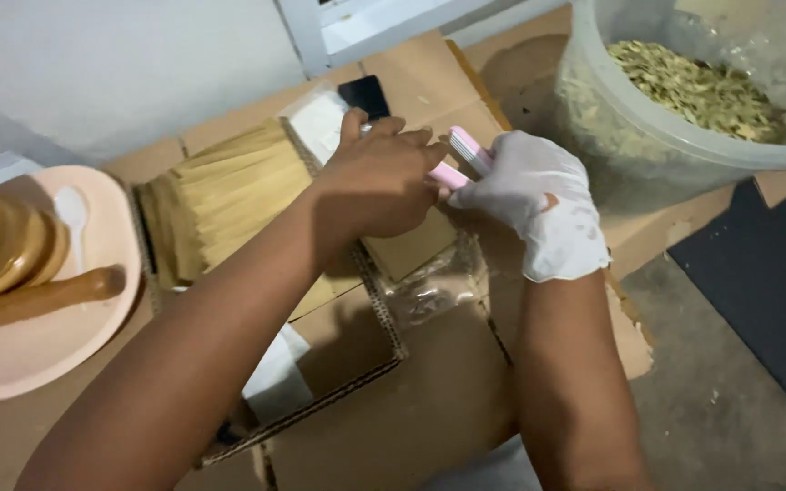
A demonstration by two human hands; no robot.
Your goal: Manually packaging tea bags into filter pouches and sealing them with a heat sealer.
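1. The pink-and-white sealer tool [462, 156] sits between my two hands, above the open cardboard box. It is a slim, flat bar, pink along the body with a white strip at its upper end. It lies tilted, upper end pointing up and left, lower end hidden behind my fingers.
2. The kraft paper pouch [408, 245] is a flat, tan piece hanging below my left hand. Its top edge goes up under my palm, next to the tool. Its lower edge rests just over the box's corrugated wall.
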